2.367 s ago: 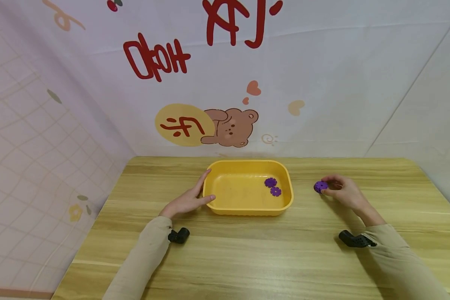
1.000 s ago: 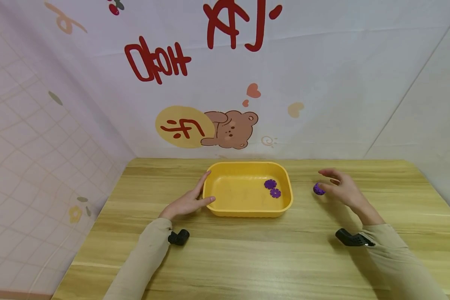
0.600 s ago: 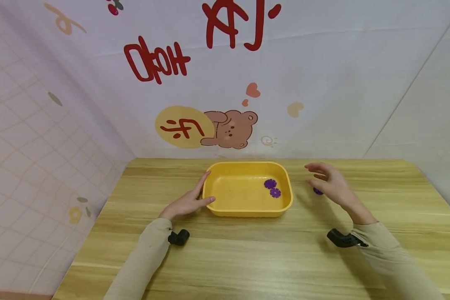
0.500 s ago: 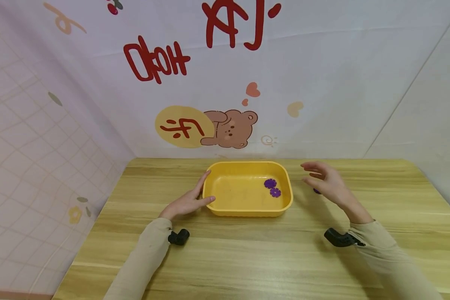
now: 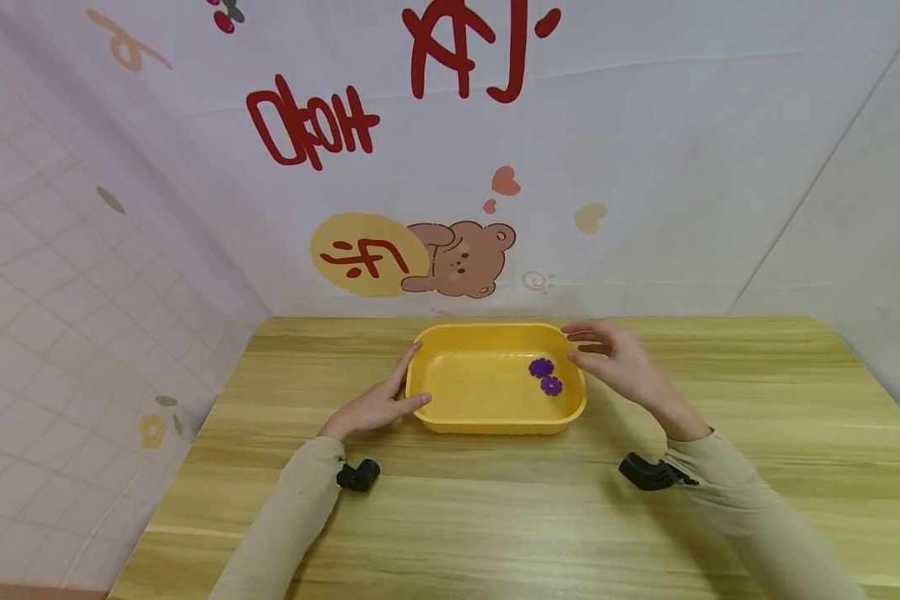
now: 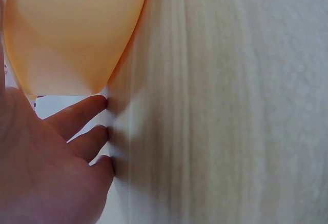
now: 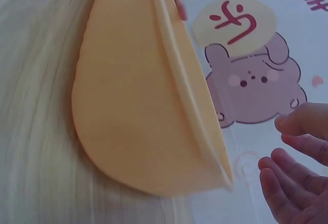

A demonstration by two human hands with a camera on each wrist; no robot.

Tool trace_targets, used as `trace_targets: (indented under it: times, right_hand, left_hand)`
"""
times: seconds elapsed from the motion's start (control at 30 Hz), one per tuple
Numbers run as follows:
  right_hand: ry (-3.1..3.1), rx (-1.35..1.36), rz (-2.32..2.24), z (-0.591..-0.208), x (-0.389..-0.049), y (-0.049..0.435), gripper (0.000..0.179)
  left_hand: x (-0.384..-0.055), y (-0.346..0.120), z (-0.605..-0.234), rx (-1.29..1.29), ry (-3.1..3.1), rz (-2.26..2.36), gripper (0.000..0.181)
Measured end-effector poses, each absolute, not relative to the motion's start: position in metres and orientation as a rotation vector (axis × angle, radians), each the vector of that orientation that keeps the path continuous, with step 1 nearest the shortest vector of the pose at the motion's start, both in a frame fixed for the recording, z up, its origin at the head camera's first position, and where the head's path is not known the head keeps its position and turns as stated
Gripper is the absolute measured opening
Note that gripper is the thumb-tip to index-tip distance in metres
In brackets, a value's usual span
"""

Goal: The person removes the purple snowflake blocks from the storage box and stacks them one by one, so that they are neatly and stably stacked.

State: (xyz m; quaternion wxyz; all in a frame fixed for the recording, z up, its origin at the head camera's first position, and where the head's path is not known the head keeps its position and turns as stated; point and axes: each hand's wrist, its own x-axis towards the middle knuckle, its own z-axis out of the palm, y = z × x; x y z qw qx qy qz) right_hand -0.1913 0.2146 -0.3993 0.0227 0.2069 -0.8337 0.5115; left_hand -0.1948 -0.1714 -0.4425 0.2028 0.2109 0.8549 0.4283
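Observation:
A yellow plastic basin stands on the table, its left end beside my left hand. The thumb of that hand lies at the rim, and its other fingers extend along the outside. In the left wrist view, several fingertips rest at the table surface near the basin. My right hand is at the basin's right back corner, fingers spread, holding nothing. Two purple snowflake building discs, a darker one and a lighter one, lie in the basin's right part. The purple stack outside the basin is hidden behind my right hand.
The wood-grain table meets a white printed cloth along its back edge. A bear picture is on that cloth. Black wrist mounts sit on both sleeves, the left mount and the right mount.
My right hand has released the purple snowflake discs on the table and moved left to the basin's right corner. My left hand has stayed at the basin's left end.

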Motion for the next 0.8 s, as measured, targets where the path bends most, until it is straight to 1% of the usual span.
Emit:
trace_targets:
  times: [0.17, 0.23, 0.3, 0.53, 0.7, 0.8]
  right_hand:
    - [-2.571, 0.663, 1.603, -0.405, -0.194, 0.201, 0.032]
    - [-2.57, 0.662, 1.614, -0.407, -0.196, 0.195, 0.033]
    - [-2.576, 0.658, 1.633, -0.409, -0.197, 0.189, 0.034]
    - [-2.587, 0.61, 1.684, -0.408, -0.196, 0.168, 0.037]
    - [-2.576, 0.531, 1.708, -0.412, -0.198, 0.155, 0.036]
    - [-2.577, 0.49, 1.698, -0.42, -0.203, 0.151, 0.035]
  left_hand:
    - [-0.185, -0.167, -0.419, 0.583, 2.36, 1.184, 0.087]
    - [-0.184, -0.166, -0.416, 0.584, 2.358, 1.184, 0.086]
    - [-0.185, -0.166, -0.419, 0.583, 2.363, 1.194, 0.087]
    - [-0.196, -0.172, -0.448, 0.593, 2.404, 1.197, 0.088]
    - [-0.197, -0.172, -0.449, 0.589, 2.396, 1.199, 0.088]
    - [-0.197, -0.173, -0.449, 0.591, 2.389, 1.205, 0.088]
